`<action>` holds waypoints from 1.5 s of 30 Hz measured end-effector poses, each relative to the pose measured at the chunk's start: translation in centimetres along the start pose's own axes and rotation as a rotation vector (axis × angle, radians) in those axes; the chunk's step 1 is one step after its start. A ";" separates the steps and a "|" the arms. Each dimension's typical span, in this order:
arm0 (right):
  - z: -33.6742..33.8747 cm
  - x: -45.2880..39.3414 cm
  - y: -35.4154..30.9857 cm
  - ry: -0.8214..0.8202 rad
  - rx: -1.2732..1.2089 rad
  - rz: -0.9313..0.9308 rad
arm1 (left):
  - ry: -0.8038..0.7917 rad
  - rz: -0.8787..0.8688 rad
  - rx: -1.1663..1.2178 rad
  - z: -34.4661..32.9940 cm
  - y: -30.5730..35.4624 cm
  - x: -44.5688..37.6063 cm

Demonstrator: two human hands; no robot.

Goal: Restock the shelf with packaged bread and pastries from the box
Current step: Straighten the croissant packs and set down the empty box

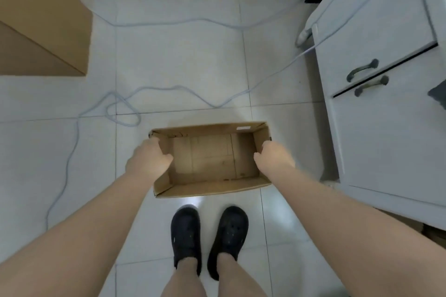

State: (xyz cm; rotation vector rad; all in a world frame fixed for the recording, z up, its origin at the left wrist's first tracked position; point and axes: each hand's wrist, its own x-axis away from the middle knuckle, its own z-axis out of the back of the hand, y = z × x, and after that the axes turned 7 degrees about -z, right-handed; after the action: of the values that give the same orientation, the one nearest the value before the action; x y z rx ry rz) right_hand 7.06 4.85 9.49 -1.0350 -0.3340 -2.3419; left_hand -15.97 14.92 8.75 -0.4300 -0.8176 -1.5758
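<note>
1. The box (212, 159) sits open on the tiled floor (181, 55), just in front of the person's black shoes (208, 239), with a white cabinet (386, 103) near its right side and a larger carton (36, 26) well apart at the far left corner of the floor.
2. The inside of the box shows only bare cardboard; no packaged bread or pastries are visible in it, and no shelf is in view.
3. The left hand (149, 160) is curled over the left end wall of the box, fingers hooked inside, grasping that rim.
4. The right hand (274, 158) is wrapped the same way over the right end wall, gripping it.
5. Judging by the emptied box, the restocking looks done or nearly so; the step in hand seems to be handling the empty box, either lifting it or setting it down.
6. A pale cable (120, 108) lies looped on the floor just beyond the box's far left corner.
7. The next move calls for an even two-handed lift and for stepping clear of that cable.
</note>
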 end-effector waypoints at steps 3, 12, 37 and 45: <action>-4.1 -6.3 0.6 -0.030 0.038 -0.071 | -0.013 0.140 0.006 -4.6 -2.5 -4.4; -10.7 -16.5 2.5 0.108 -0.039 -0.207 | 0.053 0.437 0.106 -13.1 -7.6 -13.0; 20.4 -11.7 -9.6 0.275 -0.157 -0.047 | 0.362 0.132 0.193 18.8 0.4 -11.8; 26.8 -22.5 -21.2 0.336 -0.084 -0.104 | 0.340 0.112 0.217 25.8 2.9 -27.7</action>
State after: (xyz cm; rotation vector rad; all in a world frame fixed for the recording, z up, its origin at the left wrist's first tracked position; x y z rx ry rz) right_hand 23.41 42.33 10.81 -0.6548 -0.1643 -2.5883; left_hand -12.66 52.69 7.99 -0.0461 -0.6789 -1.3888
